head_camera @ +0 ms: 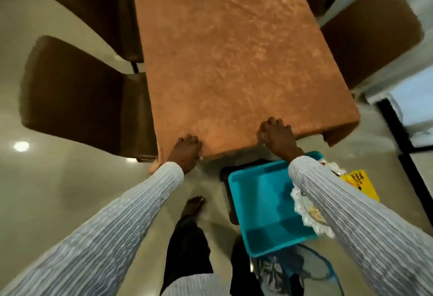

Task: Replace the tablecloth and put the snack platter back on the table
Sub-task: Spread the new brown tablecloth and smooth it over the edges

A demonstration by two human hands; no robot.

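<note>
While the orange-brown tablecloth (229,61) already covers the whole table top and hangs over its near edge, both hands are at that edge, so the step in hand looks like squaring or tugging the cloth. A long crease runs across the cloth's far end. Brown chairs stand round the cloth: two (77,98) on its left side and one (372,35) on its right.

Just below the cloth's near edge sits the teal snack platter (264,204), a divided tray apparently resting on a dark chair seat, off the table, so that half of the task is not yet done. A white lace doily (311,216) and a yellow packet (358,183) lie at the platter's right side, partly hidden by the right sleeve.

The left hand (186,152) has its fingers curled over the cloth's near left part, gripping the hem. The right hand (278,136) lies further right on the same edge, fingers bent down onto the fabric; it seems to pinch the cloth, though the blur leaves that a little unsure.

My worry is an uneven pull: if one hand draws harder, the cloth could slide askew and leave the far end short or deepen the crease. The right forearm also passes directly over the platter, so a backward sweep of that arm could knock the tray or its contents off the seat.
</note>
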